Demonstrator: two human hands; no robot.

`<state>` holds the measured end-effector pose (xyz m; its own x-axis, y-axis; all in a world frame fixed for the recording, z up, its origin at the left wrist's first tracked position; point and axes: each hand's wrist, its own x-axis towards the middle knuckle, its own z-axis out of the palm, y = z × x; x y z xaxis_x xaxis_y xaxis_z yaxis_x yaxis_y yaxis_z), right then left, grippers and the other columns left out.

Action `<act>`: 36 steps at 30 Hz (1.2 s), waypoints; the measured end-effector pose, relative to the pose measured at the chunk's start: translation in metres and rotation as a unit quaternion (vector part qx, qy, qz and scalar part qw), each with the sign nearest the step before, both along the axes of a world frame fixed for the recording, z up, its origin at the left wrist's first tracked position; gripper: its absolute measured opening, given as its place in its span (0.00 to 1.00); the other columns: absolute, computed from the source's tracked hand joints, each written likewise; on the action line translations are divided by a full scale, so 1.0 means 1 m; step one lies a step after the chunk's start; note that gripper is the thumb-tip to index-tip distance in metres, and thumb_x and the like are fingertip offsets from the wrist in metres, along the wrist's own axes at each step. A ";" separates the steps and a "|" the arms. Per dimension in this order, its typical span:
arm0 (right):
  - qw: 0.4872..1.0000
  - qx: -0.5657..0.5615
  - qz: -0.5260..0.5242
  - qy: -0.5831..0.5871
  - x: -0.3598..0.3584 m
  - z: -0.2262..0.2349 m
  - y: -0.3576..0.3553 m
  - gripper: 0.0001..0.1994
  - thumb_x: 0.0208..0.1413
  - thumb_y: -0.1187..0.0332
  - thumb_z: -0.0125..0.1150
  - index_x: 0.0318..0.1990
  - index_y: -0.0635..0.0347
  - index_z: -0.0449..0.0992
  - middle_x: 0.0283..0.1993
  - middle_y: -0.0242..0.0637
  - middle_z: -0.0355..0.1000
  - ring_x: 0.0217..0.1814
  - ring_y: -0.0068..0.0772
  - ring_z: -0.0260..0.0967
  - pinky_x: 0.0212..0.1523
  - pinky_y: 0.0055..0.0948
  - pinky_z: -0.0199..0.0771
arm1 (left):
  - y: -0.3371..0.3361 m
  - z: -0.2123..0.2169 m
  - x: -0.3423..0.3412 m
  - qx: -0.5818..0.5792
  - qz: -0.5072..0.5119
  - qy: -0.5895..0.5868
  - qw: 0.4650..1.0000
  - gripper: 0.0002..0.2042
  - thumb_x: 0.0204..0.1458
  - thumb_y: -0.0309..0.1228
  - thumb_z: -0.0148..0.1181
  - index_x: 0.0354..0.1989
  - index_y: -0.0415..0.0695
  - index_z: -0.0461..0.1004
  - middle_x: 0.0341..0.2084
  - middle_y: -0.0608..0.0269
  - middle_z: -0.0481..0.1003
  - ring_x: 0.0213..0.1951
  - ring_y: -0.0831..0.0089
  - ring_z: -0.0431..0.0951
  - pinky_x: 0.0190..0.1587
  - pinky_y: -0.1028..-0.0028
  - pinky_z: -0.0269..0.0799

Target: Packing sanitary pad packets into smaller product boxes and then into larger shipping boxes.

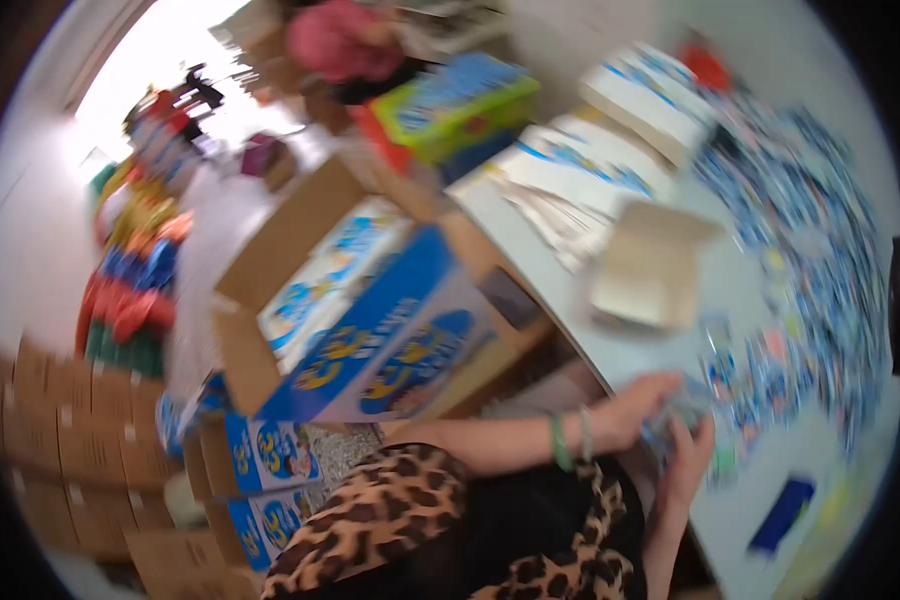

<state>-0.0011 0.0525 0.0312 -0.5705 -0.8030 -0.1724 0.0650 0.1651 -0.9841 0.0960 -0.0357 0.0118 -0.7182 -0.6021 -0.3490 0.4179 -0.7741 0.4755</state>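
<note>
Presently, both hands are meeting at the near edge of the table (740, 290), and between them they are holding a small, pale, blurred item (670, 420), apparently a clear packet or a card; its kind cannot be told. The left hand (638, 405) is reaching in from the left with fingers curled over the item's top, two thin bands showing at the wrist. The right hand (688, 462) is rising from below with fingers pressing against the item's lower right side. Whether either set of fingers is fully closing around it cannot be told through the motion blur.

Just beyond and to the right of the held item, a wide scatter of small blue and white cards (800, 250) is covering the tabletop. Below right of the hands, a dark blue flat piece (782, 515) is lying apart from the scatter. Farther up from the hands, an open brown carton (650, 265) is sitting on the table, with white and blue stacks (610, 160) beyond it. Left of the hands, off the table, a large open cardboard box (300, 250) is holding a blue printed box (390, 340). Well to the left, brown cartons (70, 430) are standing stacked.
</note>
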 end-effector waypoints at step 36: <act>0.989 0.127 0.001 -0.072 -0.049 0.027 0.019 0.15 0.48 0.69 0.63 0.42 0.65 0.72 0.35 0.37 0.76 0.32 0.23 0.74 0.34 0.23 0.74 | -0.020 0.000 0.013 -0.060 -0.036 -0.152 0.986 0.15 0.64 0.32 0.45 0.55 0.37 0.65 0.47 0.57 0.74 0.48 0.67 0.77 0.51 0.67 0.75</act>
<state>-0.0497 0.0714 0.0585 -0.5232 -0.7249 -0.4481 0.2010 0.4060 -0.8915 0.1090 -0.0560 0.0115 -0.6336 -0.6033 -0.4844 0.1885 -0.7276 0.6596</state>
